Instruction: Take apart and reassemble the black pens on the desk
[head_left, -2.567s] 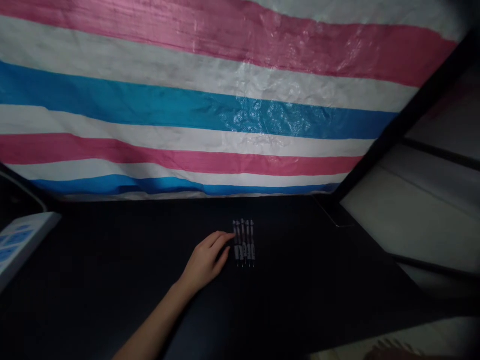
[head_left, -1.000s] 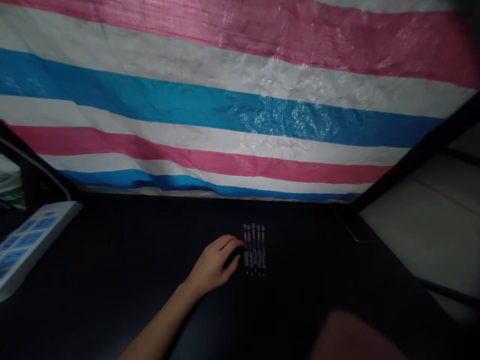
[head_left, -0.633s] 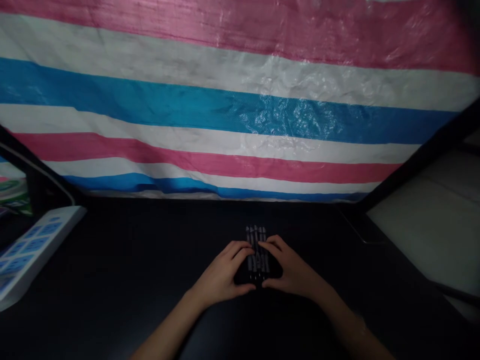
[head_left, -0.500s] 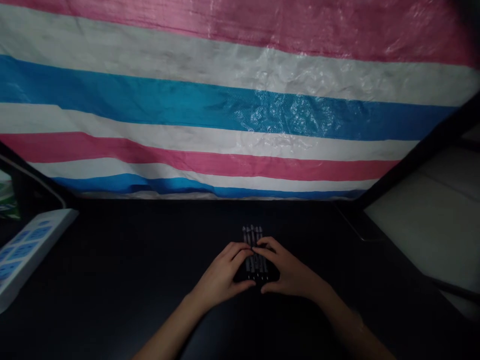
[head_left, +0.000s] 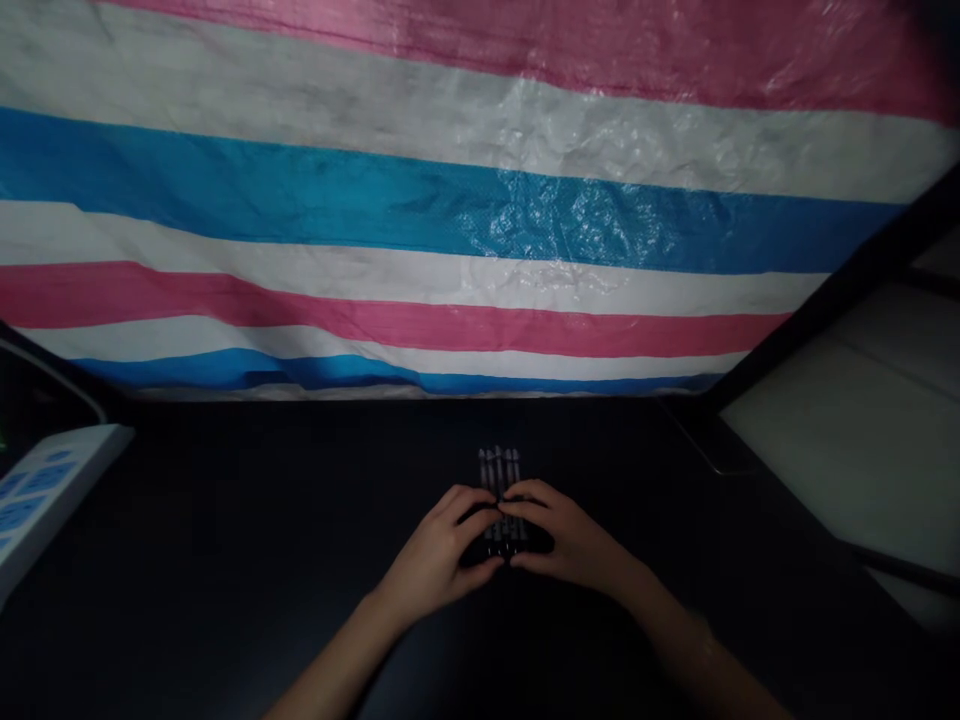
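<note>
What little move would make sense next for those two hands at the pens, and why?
Perhaps the left hand and right hand should press gently inward. They flank the row of pens, fingers reaching over it and thumbs near its near ends, while dark gaps seem to show between the far ends. It's too dark to judge their grip.

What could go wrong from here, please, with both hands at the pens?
The pens lie side by side, with the left hand at one side and the right hand at the other, so an uneven push might roll one out of line. Both hands also hide part of the row, and the dark table is dimly lit, so a misplaced pen could go unnoticed.
</note>
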